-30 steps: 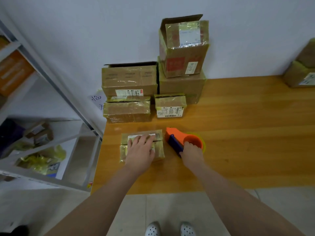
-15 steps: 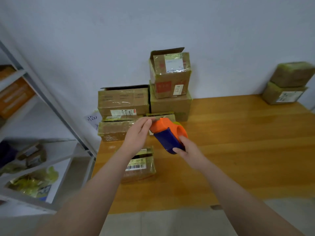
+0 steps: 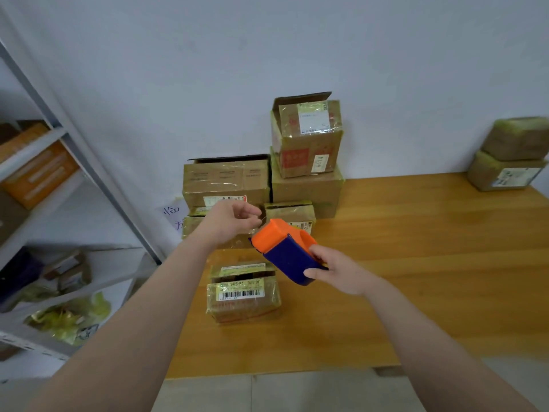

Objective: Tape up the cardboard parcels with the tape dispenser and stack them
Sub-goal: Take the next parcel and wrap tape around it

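The parcel (image 3: 242,295) lies on the table (image 3: 416,263), barcode label up. Just above and right of it, the right hand (image 3: 338,273) grips the dispenser (image 3: 285,251) by its blue body. The left hand (image 3: 231,218) hovers above the parcel, beside the dispenser's orange nose. Its fingers are curled, but I cannot tell whether they pinch tape. Boxes (image 3: 306,162) stand stacked behind the parcel.

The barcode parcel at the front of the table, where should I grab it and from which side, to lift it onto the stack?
Probably best: grip the barcode parcel across its left and right side faces, coming straight down from above. It lies flat and low on the table, with both sides free, and a dark gap shows in its top, so avoid squeezing there.
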